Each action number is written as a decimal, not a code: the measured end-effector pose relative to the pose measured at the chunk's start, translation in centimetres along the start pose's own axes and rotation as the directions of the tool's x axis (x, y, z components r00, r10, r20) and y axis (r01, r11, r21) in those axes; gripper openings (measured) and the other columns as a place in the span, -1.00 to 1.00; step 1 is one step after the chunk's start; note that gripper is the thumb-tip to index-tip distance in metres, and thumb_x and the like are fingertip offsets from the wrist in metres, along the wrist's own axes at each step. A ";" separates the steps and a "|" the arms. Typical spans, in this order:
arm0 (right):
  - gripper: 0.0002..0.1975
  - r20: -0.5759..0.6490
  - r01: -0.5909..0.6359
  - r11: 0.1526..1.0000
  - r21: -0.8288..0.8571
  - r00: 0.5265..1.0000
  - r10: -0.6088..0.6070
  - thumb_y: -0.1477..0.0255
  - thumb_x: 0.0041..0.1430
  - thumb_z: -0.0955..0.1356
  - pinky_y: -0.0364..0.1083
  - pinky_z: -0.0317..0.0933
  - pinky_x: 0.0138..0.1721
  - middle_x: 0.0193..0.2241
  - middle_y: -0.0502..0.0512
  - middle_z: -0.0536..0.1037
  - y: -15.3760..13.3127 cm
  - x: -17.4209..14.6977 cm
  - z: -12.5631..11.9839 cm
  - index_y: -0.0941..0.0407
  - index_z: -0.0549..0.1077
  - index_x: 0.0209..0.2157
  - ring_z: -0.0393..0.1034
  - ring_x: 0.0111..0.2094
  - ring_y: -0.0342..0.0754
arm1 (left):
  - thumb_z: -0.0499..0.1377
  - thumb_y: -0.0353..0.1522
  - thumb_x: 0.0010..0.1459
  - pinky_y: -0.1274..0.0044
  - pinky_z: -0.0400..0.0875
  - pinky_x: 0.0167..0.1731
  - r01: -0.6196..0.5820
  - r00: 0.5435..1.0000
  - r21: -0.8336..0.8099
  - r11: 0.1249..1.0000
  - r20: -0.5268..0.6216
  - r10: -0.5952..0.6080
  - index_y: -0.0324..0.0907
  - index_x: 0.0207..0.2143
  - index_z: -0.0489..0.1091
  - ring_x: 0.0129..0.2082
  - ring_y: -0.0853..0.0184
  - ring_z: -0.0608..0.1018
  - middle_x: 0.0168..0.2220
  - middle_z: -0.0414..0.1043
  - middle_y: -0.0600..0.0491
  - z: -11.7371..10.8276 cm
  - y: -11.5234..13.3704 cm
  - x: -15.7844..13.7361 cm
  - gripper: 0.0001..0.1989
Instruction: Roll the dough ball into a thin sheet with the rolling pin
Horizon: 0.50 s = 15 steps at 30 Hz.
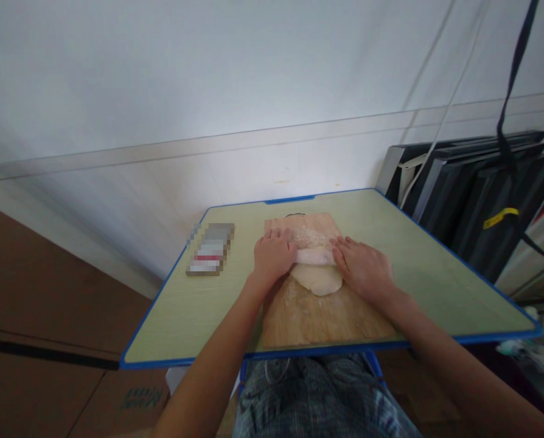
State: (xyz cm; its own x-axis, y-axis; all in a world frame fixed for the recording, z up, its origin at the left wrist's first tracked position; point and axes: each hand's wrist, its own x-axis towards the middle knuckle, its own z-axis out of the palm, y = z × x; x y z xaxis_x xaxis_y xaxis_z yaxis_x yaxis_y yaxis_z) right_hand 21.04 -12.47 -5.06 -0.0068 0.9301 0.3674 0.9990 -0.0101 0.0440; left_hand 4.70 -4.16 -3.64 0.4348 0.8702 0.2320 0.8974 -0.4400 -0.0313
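Note:
A flattened sheet of pale dough [318, 281] lies on a wooden board [317, 319] dusted with flour. Across the dough's far part runs a whitish cylinder, which looks like a floured rolling pin [315, 257]. My left hand [274, 252] is closed over its left end, and my right hand [363, 264] over its right end. Both palms face down with the fingers pointing away from me. The ends of the cylinder are hidden under my hands. Flour lies scattered on the board beyond it.
The board rests on a pale green table [436, 286] with a blue edge. A blurred-out flat object [211, 249] lies on the table's left. Behind is a white wall [254, 173]. Dark panels [468, 188] lean at the right, with a hanging black strap [507, 128].

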 end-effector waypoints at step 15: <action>-0.56 0.068 0.083 0.991 0.102 0.994 -0.090 0.35 0.28 0.05 0.03 0.28 -0.11 -0.03 0.17 0.44 1.4 -1.2 -1.2 0.19 0.38 0.00 0.37 -0.07 0.07 | -0.15 -0.39 0.17 0.49 0.27 -0.05 -0.021 1.000 -0.082 0.996 0.015 0.023 -0.21 0.03 0.27 0.00 0.32 0.40 -0.03 0.40 -0.03 0.3 -0.1 -0.5 -0.59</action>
State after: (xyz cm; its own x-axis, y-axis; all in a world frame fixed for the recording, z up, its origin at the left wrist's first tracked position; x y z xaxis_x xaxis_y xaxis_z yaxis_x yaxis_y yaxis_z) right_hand 22.44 -14.04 -4.32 -0.0941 0.9498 0.2983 0.9943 0.1049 -0.0203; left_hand 4.38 -4.47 -4.05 0.4560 0.8632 0.2166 0.8788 -0.4752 0.0432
